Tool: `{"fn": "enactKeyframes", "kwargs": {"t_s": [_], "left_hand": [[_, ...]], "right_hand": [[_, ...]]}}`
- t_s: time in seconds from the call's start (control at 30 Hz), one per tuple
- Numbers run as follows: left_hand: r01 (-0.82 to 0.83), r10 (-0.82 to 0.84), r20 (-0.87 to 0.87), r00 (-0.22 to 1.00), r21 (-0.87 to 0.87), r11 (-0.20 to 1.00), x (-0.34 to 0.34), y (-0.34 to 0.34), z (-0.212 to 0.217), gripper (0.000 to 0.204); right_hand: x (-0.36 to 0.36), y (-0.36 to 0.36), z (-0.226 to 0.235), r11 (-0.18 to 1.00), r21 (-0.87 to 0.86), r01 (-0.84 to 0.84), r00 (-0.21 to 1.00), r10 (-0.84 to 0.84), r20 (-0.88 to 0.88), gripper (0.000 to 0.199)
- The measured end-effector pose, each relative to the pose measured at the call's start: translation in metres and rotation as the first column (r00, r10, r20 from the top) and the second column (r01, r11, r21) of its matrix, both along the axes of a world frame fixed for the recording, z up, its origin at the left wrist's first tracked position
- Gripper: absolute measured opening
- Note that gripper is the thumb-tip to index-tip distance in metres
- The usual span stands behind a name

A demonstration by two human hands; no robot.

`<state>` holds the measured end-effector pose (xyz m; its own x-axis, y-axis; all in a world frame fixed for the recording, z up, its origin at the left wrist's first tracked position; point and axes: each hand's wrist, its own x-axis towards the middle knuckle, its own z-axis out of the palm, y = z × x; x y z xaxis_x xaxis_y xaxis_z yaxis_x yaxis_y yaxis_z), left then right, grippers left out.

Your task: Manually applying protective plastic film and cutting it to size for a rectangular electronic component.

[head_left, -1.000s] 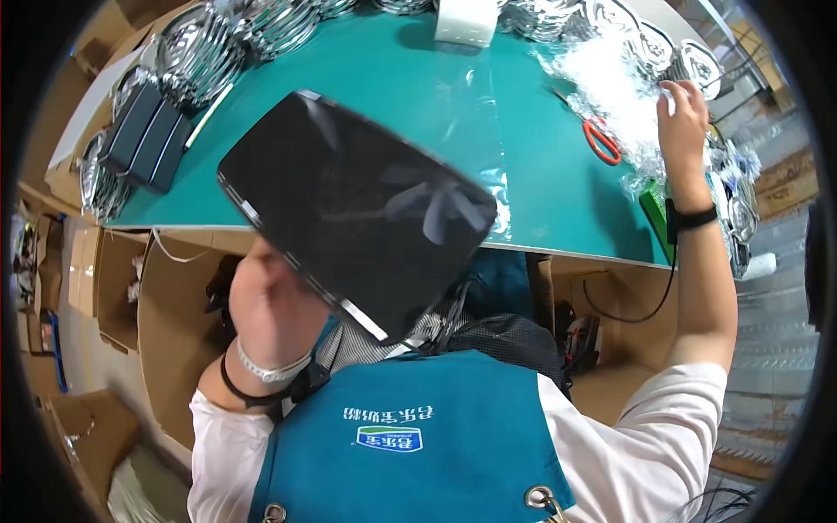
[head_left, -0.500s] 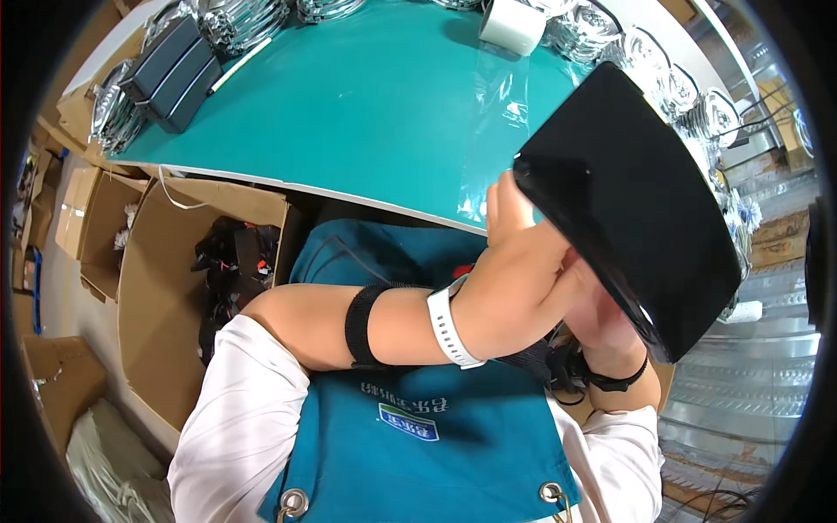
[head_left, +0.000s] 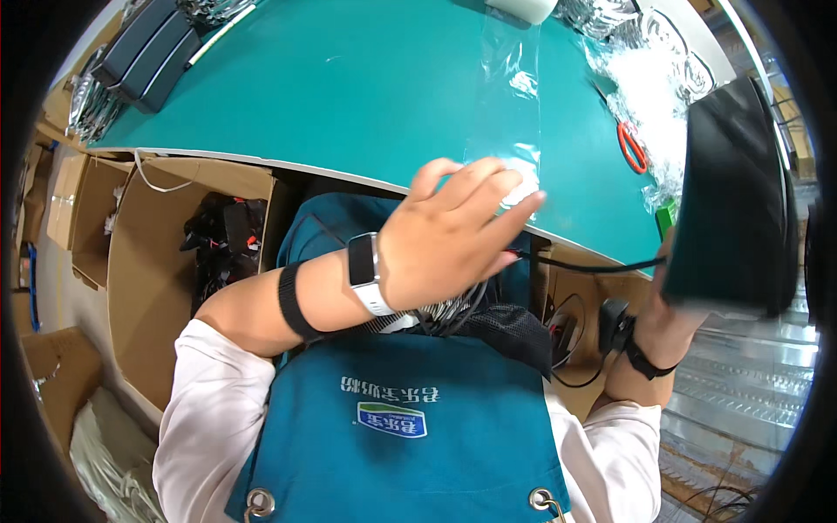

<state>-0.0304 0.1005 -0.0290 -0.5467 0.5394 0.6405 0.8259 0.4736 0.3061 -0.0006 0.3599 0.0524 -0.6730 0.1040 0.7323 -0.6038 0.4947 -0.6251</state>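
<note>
My right hand (head_left: 667, 331), partly hidden, grips a flat black glossy panel (head_left: 732, 200) from below. The panel is raised upright past the table's right end and blurred by motion. My left hand (head_left: 458, 218) is apart from it, palm down and fingers spread, over the front edge of the green table (head_left: 375, 96). Close to its fingertips ends a strip of clear plastic film (head_left: 510, 87). A black cable (head_left: 593, 267) runs from beneath the left hand toward the panel; whether the thumb touches it I cannot tell.
A film roll (head_left: 526, 9) stands at the back. Red-handled scissors (head_left: 631, 148) lie at right beside crumpled clear plastic (head_left: 649, 96) and a small green object (head_left: 667, 216). Black boxes (head_left: 148, 52) stand at far left. A cardboard box (head_left: 139, 288) with black items sits below the table.
My left hand has come off the panel and moved left, opening over the film's end. My right hand has carried the panel to the right, uncovering the scissors and cable.
</note>
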Motion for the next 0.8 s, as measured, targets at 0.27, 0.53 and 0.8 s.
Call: {"fn": "enactKeyframes", "kwargs": {"t_s": [0.27,0.53,0.8], "left_hand": [[-0.127,0.141,0.086,0.986,-0.155,0.980,0.021,-0.001,-0.030,0.080],[-0.154,0.173,0.111,0.979,-0.160,0.975,0.021,0.004,-0.031,0.079],[-0.146,0.163,0.117,0.980,-0.142,0.979,0.023,0.008,-0.037,0.079]], "right_hand": [[-0.079,-0.017,0.012,0.960,0.220,-0.175,0.888,0.058,0.455,0.039],[-0.100,-0.028,-0.017,0.947,0.197,-0.255,0.740,0.060,0.670,0.035],[-0.108,-0.018,-0.028,0.933,0.218,-0.287,0.736,0.069,0.674,0.034]]}}
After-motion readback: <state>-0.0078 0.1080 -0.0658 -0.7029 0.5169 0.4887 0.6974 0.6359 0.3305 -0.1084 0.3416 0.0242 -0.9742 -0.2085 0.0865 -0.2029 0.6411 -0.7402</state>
